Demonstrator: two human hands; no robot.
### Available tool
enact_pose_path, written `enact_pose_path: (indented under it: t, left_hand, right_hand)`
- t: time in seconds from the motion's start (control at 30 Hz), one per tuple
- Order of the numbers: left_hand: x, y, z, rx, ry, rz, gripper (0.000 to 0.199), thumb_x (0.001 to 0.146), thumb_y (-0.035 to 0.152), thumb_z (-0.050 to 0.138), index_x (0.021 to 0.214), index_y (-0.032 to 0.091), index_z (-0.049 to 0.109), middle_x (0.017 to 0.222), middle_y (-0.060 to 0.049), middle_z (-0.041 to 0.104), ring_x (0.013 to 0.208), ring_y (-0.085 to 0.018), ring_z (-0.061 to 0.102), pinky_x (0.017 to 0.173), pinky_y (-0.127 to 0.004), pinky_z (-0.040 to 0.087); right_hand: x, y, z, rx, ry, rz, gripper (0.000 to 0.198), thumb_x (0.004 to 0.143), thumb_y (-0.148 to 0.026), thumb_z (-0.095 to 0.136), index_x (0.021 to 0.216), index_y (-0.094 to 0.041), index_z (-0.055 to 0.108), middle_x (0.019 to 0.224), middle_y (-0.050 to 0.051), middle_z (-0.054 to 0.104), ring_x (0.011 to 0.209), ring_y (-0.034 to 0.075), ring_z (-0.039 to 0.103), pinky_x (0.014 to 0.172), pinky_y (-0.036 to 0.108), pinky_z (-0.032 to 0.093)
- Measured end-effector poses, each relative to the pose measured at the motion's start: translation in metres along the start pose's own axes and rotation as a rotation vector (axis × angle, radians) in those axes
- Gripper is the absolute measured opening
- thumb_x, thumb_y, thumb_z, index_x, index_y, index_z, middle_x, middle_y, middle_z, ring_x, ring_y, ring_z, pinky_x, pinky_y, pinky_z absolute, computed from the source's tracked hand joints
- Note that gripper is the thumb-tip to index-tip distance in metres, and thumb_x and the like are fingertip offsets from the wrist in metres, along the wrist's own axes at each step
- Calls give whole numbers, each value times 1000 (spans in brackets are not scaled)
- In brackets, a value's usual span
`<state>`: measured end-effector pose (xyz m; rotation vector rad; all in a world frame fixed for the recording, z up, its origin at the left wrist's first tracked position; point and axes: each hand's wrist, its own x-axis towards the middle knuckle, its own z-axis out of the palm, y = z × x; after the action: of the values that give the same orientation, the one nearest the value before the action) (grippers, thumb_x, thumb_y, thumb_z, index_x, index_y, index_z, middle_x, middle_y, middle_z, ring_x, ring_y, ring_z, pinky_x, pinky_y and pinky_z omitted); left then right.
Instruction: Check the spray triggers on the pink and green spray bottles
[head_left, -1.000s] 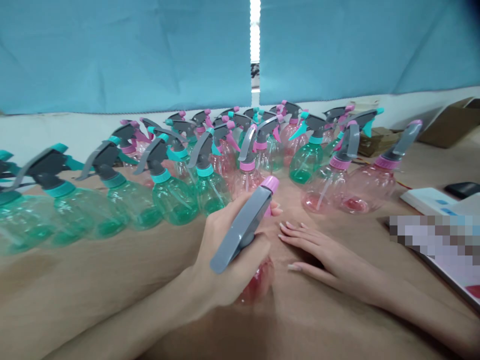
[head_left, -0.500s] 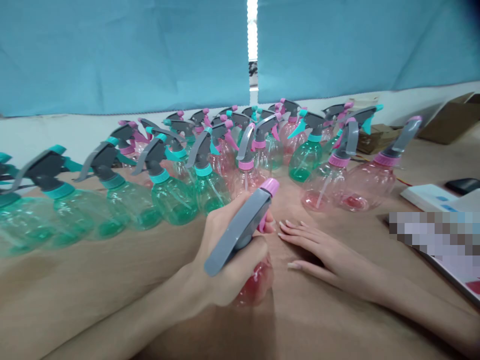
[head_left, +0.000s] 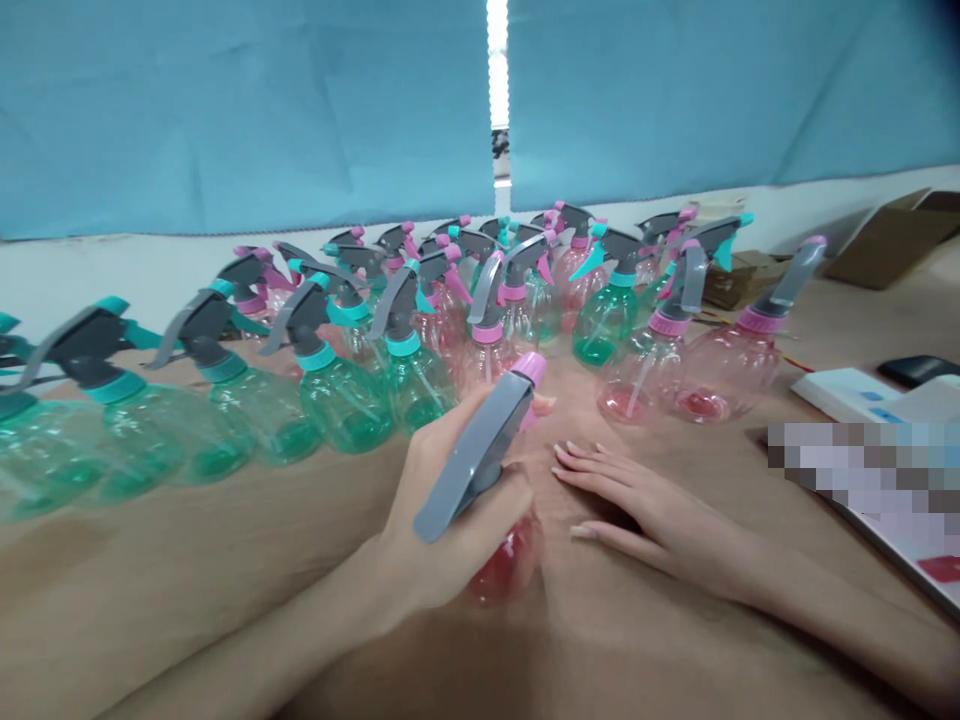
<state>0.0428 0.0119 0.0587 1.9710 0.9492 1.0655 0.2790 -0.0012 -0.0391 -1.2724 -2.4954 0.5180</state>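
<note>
My left hand (head_left: 450, 500) is wrapped round the neck of a pink spray bottle (head_left: 510, 565) with a grey head and pink nozzle. The nozzle points away and to the right, and my fingers hide most of the trigger and collar. To the right of that bottle my right hand (head_left: 637, 500) lies palm down on the wooden table (head_left: 637, 640), its fingers stretched out and holding nothing. Just beyond my left hand stand a green spray bottle (head_left: 421, 385) with a turquoise collar and a clear pink spray bottle (head_left: 487, 350).
Several green spray bottles (head_left: 345, 400) line the left side, with more green and pink ones behind. Two pink bottles (head_left: 727, 375) stand at the right. Beyond them are cardboard boxes (head_left: 885, 240); a white device (head_left: 847, 395) lies at the right edge. A blue curtain (head_left: 225, 110) hangs behind.
The view has shifted slightly. My left hand still grips the pink spray bottle, its head turned a little more upright. My right hand stays flat on the table.
</note>
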Motion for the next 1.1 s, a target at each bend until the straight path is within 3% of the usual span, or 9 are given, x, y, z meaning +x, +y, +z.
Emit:
enact_pose_path:
  t: [0.1, 0.27, 0.47, 0.7, 0.87, 0.97, 1.1]
  left_hand:
    - [-2, -3, 2, -40, -6, 19, 40, 72, 11, 48, 108, 24, 60, 64, 6, 42, 51, -10, 39, 52, -25, 38]
    - [-2, -2, 3, -44, 22, 31, 43, 72, 7, 48, 111, 21, 58, 76, 4, 52, 59, -11, 46, 60, -25, 44]
    - [-1, 0, 3, -29, 22, 42, 37, 71, 6, 48, 103, 20, 59, 70, 5, 46, 56, -11, 42, 55, -24, 41]
    - [5, 4, 4, -15, 7, -9, 33, 71, 11, 53, 103, 19, 60, 76, 2, 56, 56, -10, 49, 54, -23, 46]
    - [5, -6, 2, -15, -82, 31, 43, 75, 15, 56, 116, 23, 55, 99, -4, 65, 54, -11, 56, 49, -23, 50]
    - [4, -14, 1, 18, -136, 60, 44, 78, 17, 56, 121, 26, 52, 98, -3, 66, 48, -10, 53, 45, -23, 49]
    - [4, -18, -2, 62, -152, 85, 48, 76, 15, 59, 122, 27, 50, 92, -2, 65, 53, -12, 56, 49, -23, 51]
  right_hand:
    - [0, 0, 0, -11, -5, 2, 59, 95, -53, 46, 144, -21, 42, 154, 5, 37, 142, 22, 30, 117, 45, 28]
    - [0, -2, -1, -23, -3, 0, 59, 95, -52, 45, 145, -20, 41, 154, 5, 37, 142, 22, 30, 117, 46, 28]
    - [-1, 1, 1, 26, 35, -18, 58, 94, -49, 51, 145, -23, 41, 153, 5, 38, 142, 24, 31, 117, 47, 28]
    - [-1, 3, 3, 45, 46, -25, 59, 93, -49, 52, 145, -24, 41, 152, 6, 39, 141, 24, 32, 117, 47, 27]
    - [-1, 1, 1, 32, 30, -8, 59, 94, -50, 50, 145, -23, 41, 153, 7, 39, 142, 24, 31, 116, 48, 29]
    - [-1, 0, 0, 29, 30, -10, 59, 94, -49, 50, 145, -23, 40, 153, 7, 38, 142, 25, 31, 115, 49, 30]
    - [-1, 0, 0, 28, 40, -21, 58, 94, -48, 51, 146, -24, 40, 152, 6, 40, 141, 26, 32, 115, 50, 30]
